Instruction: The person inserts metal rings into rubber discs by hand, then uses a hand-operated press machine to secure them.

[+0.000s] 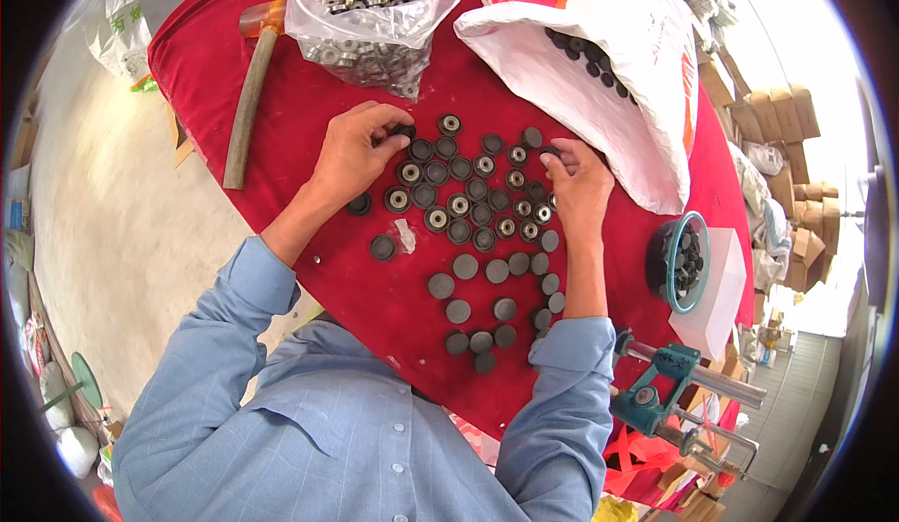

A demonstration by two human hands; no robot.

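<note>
Thumb and fingers of my left hand pinch a black round cap at the upper left of a cluster of similar caps. Across the cluster, my right hand is closed on another black cap, mostly covered by the fingertips. Between the hands, several caps hold a shiny metal ring; others, such as an open black cap, show a dark hollow. Nearer to me lie several caps with flat grey-black tops, beside my right forearm.
On the red cloth rest a wooden-handled hammer, a clear bag of metal rings and a white sack with black caps inside. At right are a teal-rimmed basket of black parts and a green metal clamp device.
</note>
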